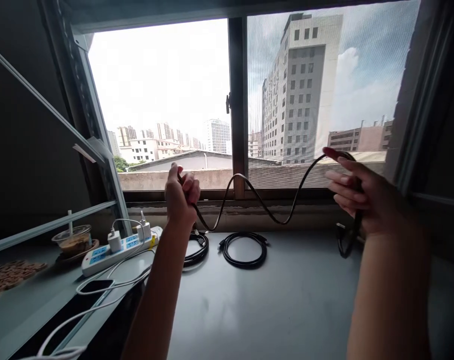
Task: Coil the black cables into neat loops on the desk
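Note:
A black cable (262,202) hangs in a wavy line between my two hands, above the table and in front of the window. My left hand (181,194) is closed around one part of it. At the right, my right hand (352,187) grips the other part between thumb and fingers, its index finger stretched out. Below that hand dangles a loop of the cable with a dark connector (340,231) at its end. Two coiled black cables lie on the table: one coil (245,267) in the middle, another coil (201,256) partly hidden behind my left forearm.
A white power strip (127,250) with plugged-in chargers stands at the left, white cords (114,285) trailing from it. Behind it is a plastic cup (74,242) with a straw. A metal frame post (110,165) rises at the left, and the window (239,125) borders the table's back.

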The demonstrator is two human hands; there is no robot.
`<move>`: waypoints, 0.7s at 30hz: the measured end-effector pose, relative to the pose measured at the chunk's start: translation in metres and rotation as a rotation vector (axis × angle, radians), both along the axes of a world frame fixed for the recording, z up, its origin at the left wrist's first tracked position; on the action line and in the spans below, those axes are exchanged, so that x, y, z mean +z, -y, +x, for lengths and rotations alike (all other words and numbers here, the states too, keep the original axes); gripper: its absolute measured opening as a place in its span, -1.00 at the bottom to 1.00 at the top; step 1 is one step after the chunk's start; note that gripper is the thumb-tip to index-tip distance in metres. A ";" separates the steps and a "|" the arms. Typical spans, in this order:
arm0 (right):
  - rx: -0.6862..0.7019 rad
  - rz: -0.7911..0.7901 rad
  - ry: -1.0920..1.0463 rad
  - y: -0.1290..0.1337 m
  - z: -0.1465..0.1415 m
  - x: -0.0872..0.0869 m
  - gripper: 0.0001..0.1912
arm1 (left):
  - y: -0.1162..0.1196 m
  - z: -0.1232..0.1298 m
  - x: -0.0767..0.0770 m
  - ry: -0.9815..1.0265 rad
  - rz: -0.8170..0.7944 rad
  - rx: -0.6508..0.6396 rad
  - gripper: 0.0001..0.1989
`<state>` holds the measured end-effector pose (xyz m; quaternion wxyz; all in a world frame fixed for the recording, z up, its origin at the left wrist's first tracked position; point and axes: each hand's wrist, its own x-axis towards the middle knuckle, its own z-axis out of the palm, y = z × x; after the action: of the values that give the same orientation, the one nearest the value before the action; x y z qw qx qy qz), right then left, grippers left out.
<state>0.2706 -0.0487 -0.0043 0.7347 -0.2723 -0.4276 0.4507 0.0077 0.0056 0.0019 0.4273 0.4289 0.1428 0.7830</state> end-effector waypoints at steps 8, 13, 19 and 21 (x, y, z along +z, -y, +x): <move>0.256 -0.079 0.586 -0.017 -0.058 -0.007 -0.57 | 0.017 0.035 -0.007 -0.241 -0.032 -0.252 -0.74; 0.473 -0.061 0.762 -0.021 -0.075 -0.009 -0.53 | 0.020 0.040 -0.011 -0.382 -0.005 -0.256 -0.76; 0.550 -0.017 0.772 -0.021 -0.078 -0.009 -0.61 | 0.024 0.041 -0.013 -0.459 0.045 -0.183 -0.75; 0.524 -0.002 0.766 -0.021 -0.078 -0.009 -0.62 | 0.023 0.042 -0.014 -0.493 0.064 -0.141 -0.74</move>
<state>0.1931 -0.0279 -0.0130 0.3847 -0.3027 -0.7222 0.4887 0.0501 -0.0179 -0.0123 0.4191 0.6291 0.1875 0.6272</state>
